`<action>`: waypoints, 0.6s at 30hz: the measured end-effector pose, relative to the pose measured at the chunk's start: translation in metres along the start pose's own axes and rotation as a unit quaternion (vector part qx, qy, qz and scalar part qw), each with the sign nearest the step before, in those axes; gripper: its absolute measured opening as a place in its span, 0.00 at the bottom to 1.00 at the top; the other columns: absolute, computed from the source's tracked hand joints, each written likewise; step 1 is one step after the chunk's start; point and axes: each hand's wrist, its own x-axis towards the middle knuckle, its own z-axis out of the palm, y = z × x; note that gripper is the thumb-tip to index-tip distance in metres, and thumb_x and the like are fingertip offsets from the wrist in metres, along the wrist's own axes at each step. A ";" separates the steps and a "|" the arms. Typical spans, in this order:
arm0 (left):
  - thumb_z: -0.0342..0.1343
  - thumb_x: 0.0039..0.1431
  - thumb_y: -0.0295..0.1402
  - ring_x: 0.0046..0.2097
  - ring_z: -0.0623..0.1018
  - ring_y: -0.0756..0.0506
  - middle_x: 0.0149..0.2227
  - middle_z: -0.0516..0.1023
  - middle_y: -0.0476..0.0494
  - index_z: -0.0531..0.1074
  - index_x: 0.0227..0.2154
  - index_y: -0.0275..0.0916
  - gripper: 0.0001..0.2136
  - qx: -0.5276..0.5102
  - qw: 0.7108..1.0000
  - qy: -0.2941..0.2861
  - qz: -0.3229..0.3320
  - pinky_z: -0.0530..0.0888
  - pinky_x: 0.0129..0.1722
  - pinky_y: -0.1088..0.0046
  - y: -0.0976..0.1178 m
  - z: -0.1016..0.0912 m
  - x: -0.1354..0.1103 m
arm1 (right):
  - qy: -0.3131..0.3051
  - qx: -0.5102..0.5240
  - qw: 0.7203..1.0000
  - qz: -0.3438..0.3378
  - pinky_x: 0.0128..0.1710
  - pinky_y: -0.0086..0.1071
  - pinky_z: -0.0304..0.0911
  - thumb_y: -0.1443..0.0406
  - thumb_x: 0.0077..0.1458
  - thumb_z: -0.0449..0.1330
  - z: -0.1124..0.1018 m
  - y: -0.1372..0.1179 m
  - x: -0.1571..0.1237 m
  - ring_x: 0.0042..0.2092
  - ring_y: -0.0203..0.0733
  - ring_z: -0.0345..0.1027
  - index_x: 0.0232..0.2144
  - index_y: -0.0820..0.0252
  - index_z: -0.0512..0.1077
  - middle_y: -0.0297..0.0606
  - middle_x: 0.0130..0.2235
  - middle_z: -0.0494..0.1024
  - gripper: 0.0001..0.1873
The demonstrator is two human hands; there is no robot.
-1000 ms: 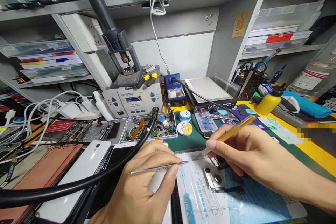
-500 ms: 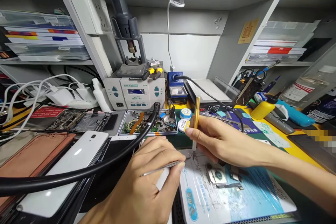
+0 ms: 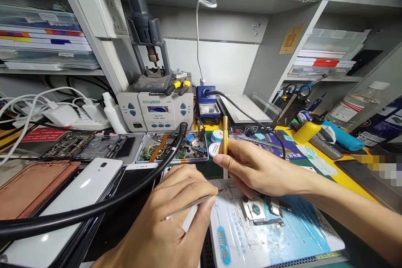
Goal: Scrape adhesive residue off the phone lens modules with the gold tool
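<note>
My left hand (image 3: pixel 166 222) is closed on thin silver tweezers (image 3: pixel 188 206), whose tip points right toward the top edge of a blue and white mat (image 3: pixel 282 234). My right hand (image 3: pixel 257 167) pinches a gold-handled tool (image 3: pixel 225 142), held almost upright with its tip touching the mat's top left corner. A small circuit board with a metal shield (image 3: pixel 256 211) lies on the mat just below my right hand.
A thick black hose (image 3: pixel 94 207) crosses over phones (image 3: pixel 75 192) at the left. A hot-air station (image 3: pixel 155 109), a parts tray (image 3: pixel 172 150), two solder paste tins (image 3: pixel 216 142), a heating plate (image 3: pixel 248 109) and a yellow bottle (image 3: pixel 306 132) stand behind.
My right hand swung the gold tool from slanting to nearly upright and shifted left. The view drifted slightly; my left hand kept the tweezers near the mat's edge.
</note>
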 end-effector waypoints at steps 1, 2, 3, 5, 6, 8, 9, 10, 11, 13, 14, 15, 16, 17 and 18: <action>0.52 0.63 0.16 0.40 0.74 0.48 0.34 0.77 0.44 0.73 0.37 0.33 0.09 -0.001 1.000 0.003 0.005 0.74 0.43 0.67 0.000 0.000 0.000 | -0.001 -0.002 1.000 -0.003 0.21 0.27 0.57 0.52 0.72 0.50 -0.001 0.001 0.000 0.18 0.33 0.60 0.37 0.56 0.62 0.24 0.16 0.68 0.15; 0.51 0.63 0.16 0.40 0.74 0.48 0.34 0.77 0.43 0.73 0.37 0.33 0.09 -0.001 1.000 0.004 0.006 0.74 0.43 0.67 0.000 -0.001 0.000 | -0.004 -0.002 1.000 -0.007 0.21 0.26 0.56 0.53 0.72 0.50 -0.002 0.001 0.000 0.18 0.33 0.60 0.37 0.56 0.62 0.24 0.16 0.68 0.15; 0.51 0.63 0.16 0.40 0.74 0.48 0.34 0.77 0.43 0.73 0.38 0.33 0.09 -0.002 1.000 0.005 0.011 0.74 0.43 0.66 -0.001 -0.001 0.000 | -0.006 -0.002 1.000 -0.010 0.20 0.26 0.56 0.53 0.72 0.50 -0.002 0.002 0.001 0.18 0.33 0.60 0.37 0.56 0.62 0.24 0.16 0.68 0.15; 0.51 0.63 0.15 0.40 0.74 0.48 0.35 0.78 0.43 0.73 0.38 0.33 0.09 -0.004 1.000 0.001 0.011 0.74 0.43 0.66 -0.002 0.001 -0.001 | -0.013 0.001 1.000 -0.016 0.20 0.25 0.57 0.52 0.72 0.50 -0.003 0.003 0.001 0.18 0.33 0.60 0.37 0.56 0.62 0.24 0.16 0.68 0.16; 0.52 0.63 0.15 0.39 0.74 0.48 0.35 0.78 0.43 0.73 0.38 0.33 0.09 -0.006 1.000 0.000 0.013 0.74 0.43 0.66 -0.002 0.002 -0.001 | -0.015 0.003 1.000 -0.019 0.20 0.25 0.57 0.51 0.72 0.50 -0.003 0.004 0.002 0.18 0.33 0.60 0.37 0.56 0.61 0.23 0.16 0.67 0.16; 0.51 0.62 0.15 0.39 0.73 0.48 0.34 0.77 0.43 0.73 0.37 0.33 0.10 -0.009 1.000 0.001 0.014 0.74 0.42 0.66 -0.002 0.004 0.000 | -0.018 0.009 0.999 -0.025 0.19 0.25 0.56 0.50 0.71 0.50 -0.004 0.004 0.003 0.18 0.32 0.59 0.37 0.56 0.62 0.23 0.17 0.66 0.18; 0.51 0.63 0.15 0.39 0.73 0.48 0.34 0.77 0.43 0.73 0.37 0.33 0.10 -0.010 1.000 0.004 0.013 0.74 0.42 0.66 -0.001 0.004 0.000 | -0.018 0.012 0.999 -0.027 0.18 0.25 0.56 0.49 0.71 0.50 -0.004 0.005 0.004 0.18 0.32 0.58 0.37 0.56 0.62 0.22 0.17 0.65 0.18; 0.51 0.63 0.15 0.39 0.73 0.48 0.34 0.77 0.44 0.73 0.37 0.34 0.10 -0.008 1.000 0.003 0.011 0.74 0.41 0.67 -0.001 0.004 0.001 | -0.018 0.016 0.999 -0.031 0.18 0.25 0.55 0.48 0.70 0.51 -0.005 0.005 0.004 0.18 0.32 0.57 0.36 0.55 0.62 0.22 0.18 0.65 0.19; 0.51 0.63 0.16 0.39 0.73 0.48 0.34 0.77 0.44 0.73 0.37 0.34 0.10 -0.007 1.000 -0.001 0.008 0.74 0.41 0.67 -0.001 0.004 0.001 | -0.016 0.019 0.999 -0.034 0.18 0.25 0.55 0.47 0.70 0.51 -0.005 0.005 0.005 0.19 0.32 0.56 0.35 0.55 0.61 0.22 0.18 0.65 0.20; 0.51 0.63 0.16 0.39 0.74 0.48 0.34 0.77 0.44 0.74 0.38 0.34 0.10 -0.003 1.000 -0.012 0.002 0.74 0.41 0.67 0.000 0.002 0.002 | -0.013 0.022 0.999 -0.040 0.18 0.25 0.54 0.46 0.69 0.52 -0.006 0.005 0.006 0.19 0.32 0.56 0.33 0.55 0.60 0.23 0.19 0.65 0.21; 0.51 0.64 0.16 0.39 0.74 0.48 0.34 0.77 0.44 0.74 0.38 0.34 0.10 -0.003 1.000 -0.011 0.004 0.74 0.41 0.67 0.000 0.001 0.002 | -0.011 0.023 0.999 -0.041 0.18 0.24 0.54 0.45 0.69 0.52 -0.007 0.006 0.007 0.19 0.31 0.56 0.33 0.54 0.59 0.23 0.19 0.65 0.22; 0.51 0.64 0.16 0.39 0.74 0.48 0.34 0.77 0.44 0.74 0.39 0.34 0.10 -0.003 1.000 -0.007 0.007 0.74 0.41 0.67 0.000 0.000 0.002 | -0.009 0.023 0.999 -0.042 0.18 0.24 0.54 0.45 0.68 0.52 -0.007 0.006 0.007 0.19 0.31 0.56 0.33 0.55 0.59 0.23 0.19 0.65 0.22; 0.51 0.64 0.16 0.40 0.74 0.48 0.35 0.78 0.44 0.74 0.39 0.35 0.10 -0.002 1.000 -0.004 0.009 0.74 0.42 0.67 0.000 -0.001 0.002 | -0.008 0.023 0.999 -0.041 0.18 0.24 0.54 0.45 0.68 0.52 -0.007 0.006 0.008 0.19 0.31 0.56 0.33 0.55 0.60 0.23 0.19 0.65 0.22; 0.51 0.64 0.16 0.40 0.74 0.48 0.35 0.78 0.44 0.74 0.39 0.35 0.10 0.000 1.000 -0.001 0.011 0.74 0.42 0.67 0.000 -0.001 0.002 | -0.006 0.023 0.999 -0.040 0.18 0.24 0.53 0.44 0.68 0.52 -0.007 0.007 0.008 0.19 0.31 0.56 0.33 0.55 0.60 0.23 0.19 0.65 0.23; 0.51 0.63 0.16 0.40 0.74 0.48 0.35 0.78 0.44 0.74 0.39 0.35 0.10 0.001 1.000 0.000 0.013 0.74 0.43 0.67 0.000 -0.001 0.002 | -0.005 0.024 0.999 -0.039 0.18 0.24 0.53 0.44 0.68 0.52 -0.007 0.007 0.008 0.19 0.31 0.56 0.33 0.55 0.60 0.23 0.19 0.65 0.23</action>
